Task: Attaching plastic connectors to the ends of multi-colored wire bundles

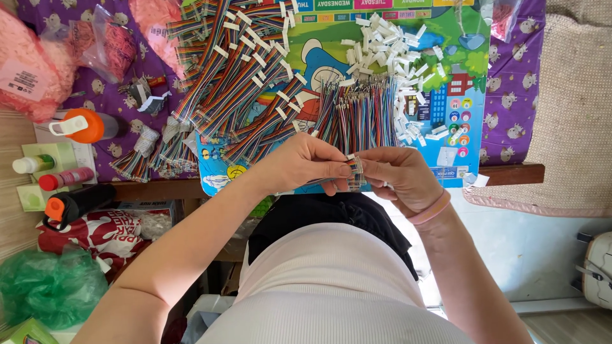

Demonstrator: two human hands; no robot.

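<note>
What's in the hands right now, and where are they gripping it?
Both hands pinch one strip of coloured wires at its near end: left hand and right hand fingertips meet there. Whether a white connector is on it cannot be told.

the wire pile (237,76) lies left of the loose wires (360,111); small plugs (389,44) lie behind them, on the mat (446,95).

Clear bags of pink bits (102,41) top left — a red-white printed sack (95,232) lower left.
</note>
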